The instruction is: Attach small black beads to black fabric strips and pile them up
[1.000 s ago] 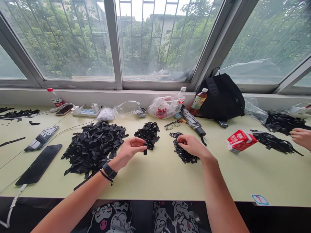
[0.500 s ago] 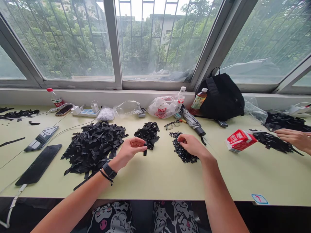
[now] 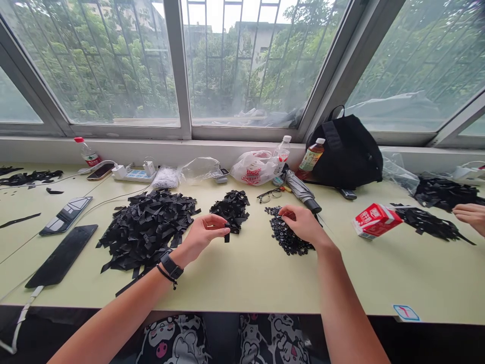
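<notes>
My left hand (image 3: pixel 204 235) pinches a narrow black strip (image 3: pixel 226 236) that hangs down from its fingertips, just in front of a small heap of black strips (image 3: pixel 232 210). A larger heap of the same strips (image 3: pixel 146 232) lies to the left of that hand. My right hand (image 3: pixel 299 223) rests with bunched fingertips on a pile of small round black pieces (image 3: pixel 288 238). Those fingers hide whatever lies under them. At the far right, a co-worker's hand (image 3: pixel 470 215) reaches in beside another heap of black strips (image 3: pixel 426 225).
A pale green table (image 3: pixel 235 288) runs along a window. On it are a folded umbrella (image 3: pixel 303 191), glasses (image 3: pixel 270 195), a black backpack (image 3: pixel 346 151), bottles, plastic bags, a red-and-white carton (image 3: pixel 377 220), a power strip (image 3: pixel 136 175) and flat black pads (image 3: pixel 62 255).
My right hand has shifted slightly right and further over the pile of round pieces. The co-worker's hand has drawn back to the right. My left hand has barely moved.
</notes>
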